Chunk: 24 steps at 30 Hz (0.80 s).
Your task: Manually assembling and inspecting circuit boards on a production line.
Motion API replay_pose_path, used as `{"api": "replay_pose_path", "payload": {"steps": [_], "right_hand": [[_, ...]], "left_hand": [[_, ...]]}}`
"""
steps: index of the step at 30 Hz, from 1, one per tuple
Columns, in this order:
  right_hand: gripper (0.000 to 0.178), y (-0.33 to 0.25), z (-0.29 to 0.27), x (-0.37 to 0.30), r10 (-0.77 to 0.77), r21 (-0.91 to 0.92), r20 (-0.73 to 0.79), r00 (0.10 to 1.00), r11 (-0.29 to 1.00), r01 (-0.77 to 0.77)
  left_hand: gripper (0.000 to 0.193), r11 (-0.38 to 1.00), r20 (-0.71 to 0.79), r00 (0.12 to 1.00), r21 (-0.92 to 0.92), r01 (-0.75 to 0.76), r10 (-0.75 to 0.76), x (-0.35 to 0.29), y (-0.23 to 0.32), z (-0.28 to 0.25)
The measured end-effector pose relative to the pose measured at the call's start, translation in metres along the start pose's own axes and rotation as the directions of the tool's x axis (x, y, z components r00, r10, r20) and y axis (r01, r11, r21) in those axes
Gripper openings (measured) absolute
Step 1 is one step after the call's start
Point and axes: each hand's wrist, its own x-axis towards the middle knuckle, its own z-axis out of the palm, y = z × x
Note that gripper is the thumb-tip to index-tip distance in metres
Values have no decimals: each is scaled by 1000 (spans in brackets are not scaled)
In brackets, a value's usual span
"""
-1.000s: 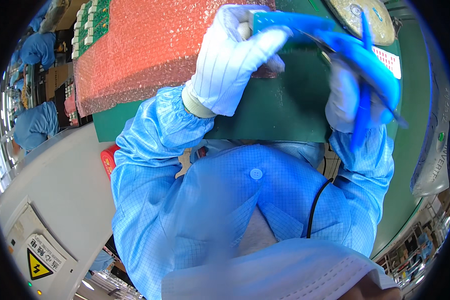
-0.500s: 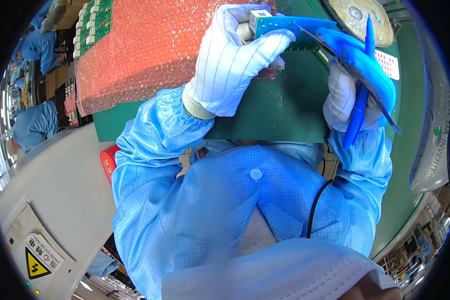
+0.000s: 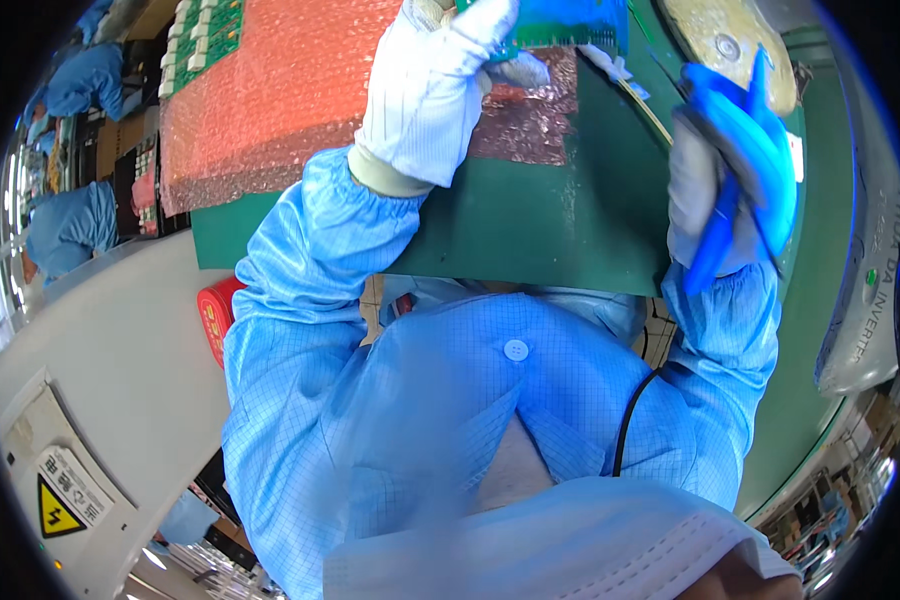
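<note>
**My left fingers (image 3: 482, 40) grip a blue-green circuit board (image 3: 570, 24)**

The board is held over the worktop (image 3: 530, 235), at the upper edge of the view. My right fingers (image 3: 692, 165) are closed around a blue-handled tool (image 3: 765, 155) and a blue pen (image 3: 710, 245).

- A green-blue circuit board (image 3: 570, 28) is gripped by the gloved left hand (image 3: 430, 90) — partly cut off by the upper edge.
- A blue-handled tool (image 3: 755, 140) is held in the gloved right hand (image 3: 695, 190), well apart from the left; its outline is blurred.
- The green table (image 3: 540, 235) is partly covered by pink bubble wrap (image 3: 270, 120).
</note>
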Motion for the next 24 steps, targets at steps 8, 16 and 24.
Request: {"api": "replay_pose_path", "payload": {"steps": [8, 16, 24], "right_hand": [[32, 10, -1, 4, 276, -435, 491, 826, 900, -43], [30, 13, 6, 0, 494, -340, 397, 773, 862, -376], [38, -21, -13, -5, 529, 406, 132, 839, 743, -532]], "left_hand": [[36, 976, 16, 1000, -217, 10, -6, 1, 4, -16], [34, 965, 73, 997, -261, 31, -13, 0, 4, -14], [53, 999, 143, 990, -36, -7, 12, -1, -11, -19]]}}
